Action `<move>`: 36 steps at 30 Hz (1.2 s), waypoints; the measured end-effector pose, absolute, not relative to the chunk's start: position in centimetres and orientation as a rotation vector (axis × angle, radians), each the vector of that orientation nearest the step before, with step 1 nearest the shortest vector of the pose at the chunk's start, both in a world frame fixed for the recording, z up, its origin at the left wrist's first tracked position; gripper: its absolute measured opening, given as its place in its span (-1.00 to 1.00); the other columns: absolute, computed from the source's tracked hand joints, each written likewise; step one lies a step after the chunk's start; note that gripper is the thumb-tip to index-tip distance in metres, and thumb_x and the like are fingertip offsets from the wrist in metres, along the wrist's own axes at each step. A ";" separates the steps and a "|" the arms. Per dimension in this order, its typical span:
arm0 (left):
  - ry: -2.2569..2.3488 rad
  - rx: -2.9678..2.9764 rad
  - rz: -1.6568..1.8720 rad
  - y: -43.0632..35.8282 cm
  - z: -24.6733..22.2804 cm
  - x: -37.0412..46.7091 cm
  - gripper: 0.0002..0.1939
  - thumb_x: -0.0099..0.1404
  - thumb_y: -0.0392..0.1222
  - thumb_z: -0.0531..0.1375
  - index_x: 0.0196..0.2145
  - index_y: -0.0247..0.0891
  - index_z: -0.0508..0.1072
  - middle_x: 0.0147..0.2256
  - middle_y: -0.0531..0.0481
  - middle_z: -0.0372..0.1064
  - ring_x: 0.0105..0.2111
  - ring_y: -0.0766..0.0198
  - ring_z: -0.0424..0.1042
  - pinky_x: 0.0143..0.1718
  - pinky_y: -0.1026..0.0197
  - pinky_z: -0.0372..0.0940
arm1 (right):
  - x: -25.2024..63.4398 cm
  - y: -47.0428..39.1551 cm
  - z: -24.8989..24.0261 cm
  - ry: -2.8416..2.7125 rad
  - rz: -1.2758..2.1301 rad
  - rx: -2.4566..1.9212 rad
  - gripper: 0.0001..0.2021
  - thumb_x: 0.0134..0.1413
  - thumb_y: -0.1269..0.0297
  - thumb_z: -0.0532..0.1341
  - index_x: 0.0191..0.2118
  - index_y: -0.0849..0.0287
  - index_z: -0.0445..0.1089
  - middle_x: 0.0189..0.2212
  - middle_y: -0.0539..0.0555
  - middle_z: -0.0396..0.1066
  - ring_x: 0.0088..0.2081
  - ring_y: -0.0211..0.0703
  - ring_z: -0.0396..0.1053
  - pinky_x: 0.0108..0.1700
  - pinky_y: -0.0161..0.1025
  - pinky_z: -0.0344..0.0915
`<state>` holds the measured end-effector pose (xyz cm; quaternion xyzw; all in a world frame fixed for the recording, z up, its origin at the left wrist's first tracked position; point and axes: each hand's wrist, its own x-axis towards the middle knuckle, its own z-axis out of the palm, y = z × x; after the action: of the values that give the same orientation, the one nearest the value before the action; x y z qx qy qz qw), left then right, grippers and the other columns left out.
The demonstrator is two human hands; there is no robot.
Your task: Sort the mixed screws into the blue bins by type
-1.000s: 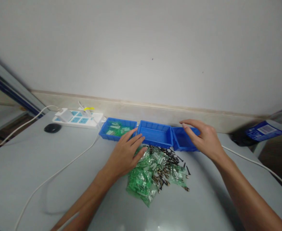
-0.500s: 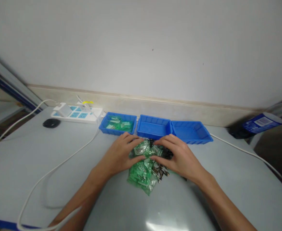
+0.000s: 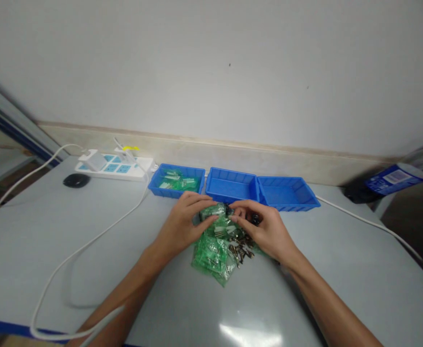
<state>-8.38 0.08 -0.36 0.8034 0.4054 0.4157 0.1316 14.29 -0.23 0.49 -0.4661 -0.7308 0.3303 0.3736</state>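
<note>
A pile of small clear-and-green plastic packets (image 3: pixel 211 253) lies on the grey table, with loose dark and brassy metal pieces (image 3: pixel 241 248) along its right side. My left hand (image 3: pixel 190 219) is at the pile's upper left, its thumb and fingers closed on a green packet (image 3: pixel 213 210). From the right, my right hand (image 3: pixel 264 226) reaches over the dark pieces with thumb and fingertips bent together near that packet. What its fingertips hold is too small to make out.
Behind the pile stand a blue tray with green packets (image 3: pixel 157 181), a middle blue tray (image 3: pixel 232 193) and a right blue tray (image 3: pixel 287 205). A white power strip (image 3: pixel 135 172), black oval object (image 3: pixel 76 180), white cable (image 3: pixel 88 248) and bottle (image 3: pixel 388 183) surround them.
The view has tilted slightly. My right hand's fingers have curled closer together. Both hands have shifted a little on the pile, and a packet's white strips now show between them.
</note>
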 end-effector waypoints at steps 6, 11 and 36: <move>1.053 1.965 1.222 -0.6 0.8 -8.1 -0.77 0.23 -0.19 0.38 -0.14 -0.22 0.56 -0.20 -0.07 0.57 -0.19 0.17 0.52 -0.07 0.01 0.46 | 13.4 -0.4 2.1 -1.516 0.949 -1.064 -0.86 0.07 0.26 0.39 -0.22 0.10 0.53 -0.37 0.04 0.55 -0.35 -0.16 0.50 -0.25 -0.17 0.47; 0.931 1.487 1.209 -0.8 1.0 -7.6 -0.66 0.20 -0.21 0.39 -0.08 -0.27 0.49 -0.33 -0.05 0.58 -0.30 0.20 0.59 -0.20 0.12 0.54 | 12.3 -0.3 2.6 -1.329 1.036 -0.976 -0.80 0.03 0.27 0.42 -0.19 0.10 0.50 -0.40 -0.01 0.51 -0.45 -0.27 0.47 -0.42 -0.31 0.43; 1.340 2.608 1.139 3.3 -2.1 -8.1 -0.72 0.43 -0.13 0.18 -0.01 -0.32 0.53 0.08 -0.29 0.46 0.17 -0.07 0.37 0.16 -0.26 0.32 | 16.8 1.0 -1.4 -1.955 -0.044 -1.527 -0.50 0.33 0.08 0.14 0.16 0.40 0.43 0.14 0.43 0.41 0.16 0.27 0.36 0.19 0.25 0.29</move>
<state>-8.08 3.25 -2.06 0.8291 0.4261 0.3621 -0.0018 16.79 0.97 -1.40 -0.5823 -0.7454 -0.0168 0.3242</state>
